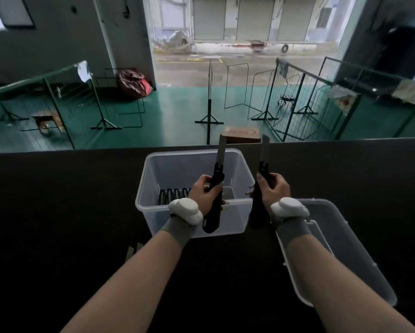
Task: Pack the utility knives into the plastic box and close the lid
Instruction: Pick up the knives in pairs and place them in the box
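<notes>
A clear plastic box (153, 179) stands open on the dark table, with several black utility knives (174, 195) lying on its floor at the left. My left hand (205, 193) grips a black utility knife (215, 203) upright over the box, its blade extended and pointing away from me. Just right of the box, my right hand (275, 187) grips a second black utility knife (261, 183), also upright with the blade out. The clear lid (341, 255) lies flat on the table to the right, partly under my right forearm.
The dark table (57, 212) ends at a far edge behind the box. Beyond it lie a green floor, metal racks and a brown cardboard box (241, 134). A small pale object (133, 251) sits on the table left of my left forearm.
</notes>
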Motion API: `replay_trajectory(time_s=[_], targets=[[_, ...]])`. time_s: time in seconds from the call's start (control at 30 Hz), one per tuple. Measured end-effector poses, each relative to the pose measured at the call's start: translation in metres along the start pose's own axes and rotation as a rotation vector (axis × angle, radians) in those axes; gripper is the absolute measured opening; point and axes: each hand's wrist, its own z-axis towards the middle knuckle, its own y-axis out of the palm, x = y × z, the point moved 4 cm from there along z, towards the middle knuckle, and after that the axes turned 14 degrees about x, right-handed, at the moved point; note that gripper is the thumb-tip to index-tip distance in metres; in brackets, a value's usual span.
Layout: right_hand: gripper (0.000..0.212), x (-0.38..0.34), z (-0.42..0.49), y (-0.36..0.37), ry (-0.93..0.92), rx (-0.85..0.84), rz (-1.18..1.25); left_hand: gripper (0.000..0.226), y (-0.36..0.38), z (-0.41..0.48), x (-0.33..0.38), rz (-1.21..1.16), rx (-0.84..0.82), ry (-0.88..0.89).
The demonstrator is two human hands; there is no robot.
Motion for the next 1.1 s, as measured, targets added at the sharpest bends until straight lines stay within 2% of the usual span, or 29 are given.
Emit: replay_trajectory(time_s=[0.1,0.2,0.4,0.5,0.6,0.7,0.8,0.9,1.1], targets=[[0.022,-0.007,0.008,0.011,0.152,-0.134,0.143,0.013,0.010,0.004,0.010,-0.167,0.052,-0.115],[0.018,-0.016,0.008,0.019,0.264,-0.194,0.308,0.014,0.022,0.002,0.018,-0.274,0.062,-0.240],[0.022,-0.031,0.020,0.021,0.332,-0.304,0.302,0.027,0.037,0.015,0.023,-0.328,0.191,-0.332],[0.027,-0.035,0.021,0.020,0.382,-0.395,0.341,0.041,0.038,0.018,0.021,-0.339,0.190,-0.342],[0.025,-0.033,0.020,0.018,0.379,-0.473,0.336,0.041,0.038,0.017,0.019,-0.365,0.189,-0.331],[0.026,-0.027,0.021,0.020,0.403,-0.467,0.287,0.041,0.039,0.017,0.016,-0.411,0.161,-0.377],[0.032,-0.021,0.025,0.021,0.453,-0.443,0.302,0.042,0.041,0.017,0.014,-0.410,0.125,-0.410],[0.044,-0.016,0.028,0.021,0.514,-0.487,0.318,0.050,0.041,0.019,0.011,-0.410,0.128,-0.458],[0.065,-0.006,0.021,0.021,0.593,-0.567,0.306,0.069,0.050,0.011,0.002,-0.492,0.270,-0.513]])
